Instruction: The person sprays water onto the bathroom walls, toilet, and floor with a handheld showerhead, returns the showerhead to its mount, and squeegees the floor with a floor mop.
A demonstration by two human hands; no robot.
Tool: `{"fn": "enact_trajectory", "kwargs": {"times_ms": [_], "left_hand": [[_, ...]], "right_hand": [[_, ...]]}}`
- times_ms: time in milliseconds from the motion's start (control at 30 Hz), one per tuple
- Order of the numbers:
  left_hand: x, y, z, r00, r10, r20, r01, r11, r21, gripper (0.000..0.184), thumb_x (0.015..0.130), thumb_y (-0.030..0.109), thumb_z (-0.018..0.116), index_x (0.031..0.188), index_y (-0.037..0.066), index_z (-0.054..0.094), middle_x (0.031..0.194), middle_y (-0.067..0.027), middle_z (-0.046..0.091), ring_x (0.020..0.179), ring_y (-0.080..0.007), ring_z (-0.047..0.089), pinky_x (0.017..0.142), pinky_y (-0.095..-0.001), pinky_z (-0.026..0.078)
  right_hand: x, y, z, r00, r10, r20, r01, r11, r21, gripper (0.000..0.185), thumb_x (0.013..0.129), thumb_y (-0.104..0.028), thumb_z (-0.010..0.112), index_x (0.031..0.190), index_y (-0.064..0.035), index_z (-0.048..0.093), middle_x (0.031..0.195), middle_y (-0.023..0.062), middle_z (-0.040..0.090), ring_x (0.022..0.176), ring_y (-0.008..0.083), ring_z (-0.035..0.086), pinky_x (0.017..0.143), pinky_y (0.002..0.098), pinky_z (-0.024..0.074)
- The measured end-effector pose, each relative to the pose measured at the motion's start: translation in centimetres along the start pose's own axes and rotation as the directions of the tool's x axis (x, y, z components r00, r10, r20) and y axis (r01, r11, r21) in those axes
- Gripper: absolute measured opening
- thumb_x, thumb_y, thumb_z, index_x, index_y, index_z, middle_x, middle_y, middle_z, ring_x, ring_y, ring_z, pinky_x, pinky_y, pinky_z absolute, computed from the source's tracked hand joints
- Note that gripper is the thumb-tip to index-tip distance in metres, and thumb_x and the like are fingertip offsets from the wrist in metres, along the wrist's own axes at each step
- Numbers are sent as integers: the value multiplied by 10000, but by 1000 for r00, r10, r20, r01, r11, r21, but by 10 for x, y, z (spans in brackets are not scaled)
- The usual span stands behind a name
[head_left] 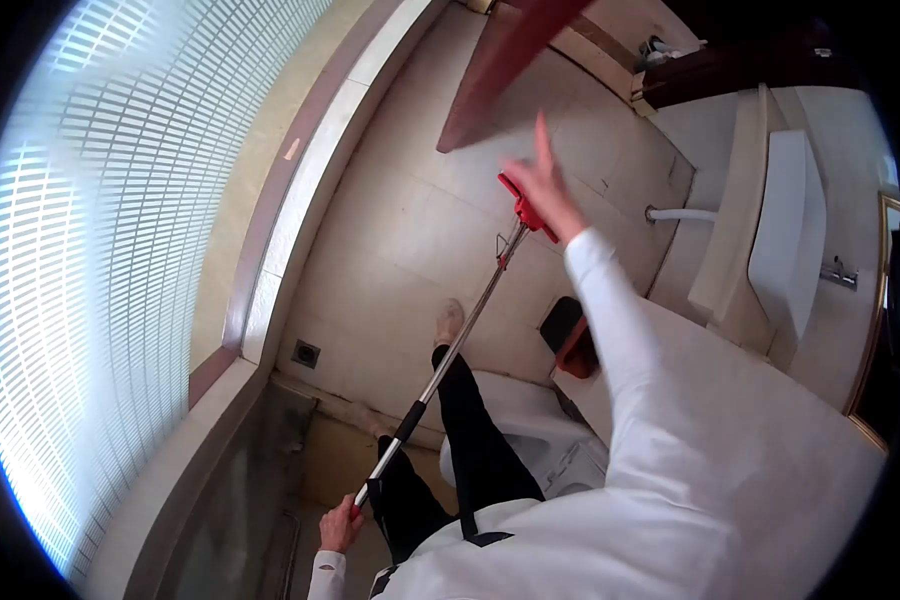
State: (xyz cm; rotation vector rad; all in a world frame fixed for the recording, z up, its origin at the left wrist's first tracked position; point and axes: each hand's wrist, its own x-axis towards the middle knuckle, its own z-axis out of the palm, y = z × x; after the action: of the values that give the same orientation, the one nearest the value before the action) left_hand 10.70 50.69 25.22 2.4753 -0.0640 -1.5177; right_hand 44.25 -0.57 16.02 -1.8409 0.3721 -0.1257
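My left hand [340,526], low in the head view, is closed around the end of a mop [438,377]. The mop's silver pole, with a black sleeve partway along, slants up and right across the floor to a red head. My right hand [547,188] reaches forward above that red head, its index finger and thumb stretched apart. It is slightly blurred and holds nothing that I can see. Just beyond its fingers is the edge of a reddish-brown door [505,70], also blurred.
A toilet [515,405] stands under my legs, beside a dark and red bin [576,345]. On the right are a white sink [785,225] and its drain pipe [682,215]. A raised sill [300,190] runs along the left, near a floor drain [306,353].
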Motion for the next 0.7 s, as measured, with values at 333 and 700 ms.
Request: {"fn": "enact_trajectory", "kwargs": {"times_ms": [333, 700], "left_hand": [[-14, 30, -17, 985, -77, -156, 96, 988, 119, 211, 657, 209, 612, 814, 114, 507, 614, -151, 561, 571, -338, 554, 511, -437, 423], [138, 188, -46, 934, 258, -246, -230, 964, 136, 182, 696, 222, 604, 745, 105, 473, 580, -135, 545, 532, -334, 539, 451, -430, 414]], "right_hand": [[-302, 123, 179, 104, 860, 500, -575, -358, 735, 356, 740, -380, 610, 622, -134, 381, 470, -8, 339, 379, 144, 346, 378, 297, 301], [-154, 206, 22, 388, 905, 176, -395, -9, 919, 407, 769, -345, 585, 538, -151, 312, 441, -15, 275, 358, 118, 275, 344, 276, 263]]}}
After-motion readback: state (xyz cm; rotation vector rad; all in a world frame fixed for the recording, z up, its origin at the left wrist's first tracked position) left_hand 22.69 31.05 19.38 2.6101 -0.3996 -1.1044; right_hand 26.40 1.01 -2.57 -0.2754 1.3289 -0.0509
